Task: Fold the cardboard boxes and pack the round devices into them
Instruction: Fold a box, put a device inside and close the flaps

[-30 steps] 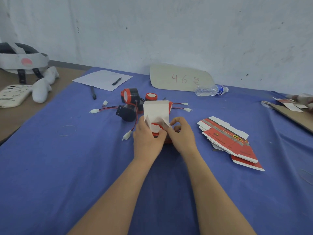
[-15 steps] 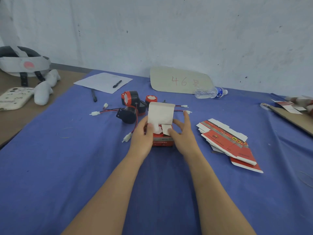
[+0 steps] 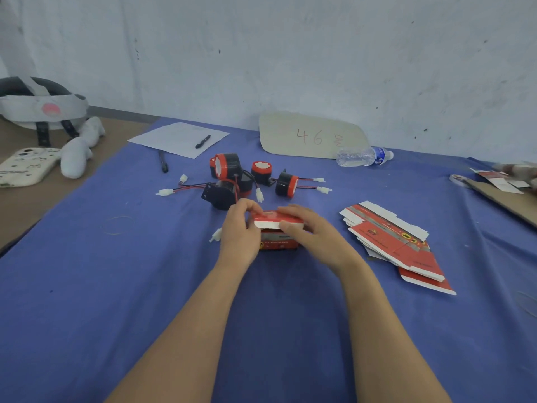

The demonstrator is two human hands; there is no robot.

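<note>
A small red cardboard box (image 3: 277, 242) stands on the blue cloth at the centre. Its lid lies folded down over the top, white tuck flap showing at the front edge. My left hand (image 3: 239, 231) grips the box's left side with fingers curled over the lid. My right hand (image 3: 308, 231) lies over the lid's right part, thumb at the flap. Behind the box lie several round black-and-red devices (image 3: 225, 167) with red-black wires and white plugs. A stack of flat red-and-white box blanks (image 3: 395, 242) lies to the right.
A paper sheet (image 3: 177, 138) with a pen, a second pen (image 3: 163, 161), a cardboard sign (image 3: 311, 135) marked 46 and a water bottle (image 3: 363, 156) lie at the back. A headset (image 3: 40, 107), phone case (image 3: 23, 167) and white figure (image 3: 78, 152) sit left. Cardboard board (image 3: 508, 196) at right.
The box lid, standing upright before, has been folded down over the top. Both hands moved onto the lid, and devices behind the box came into sight.
</note>
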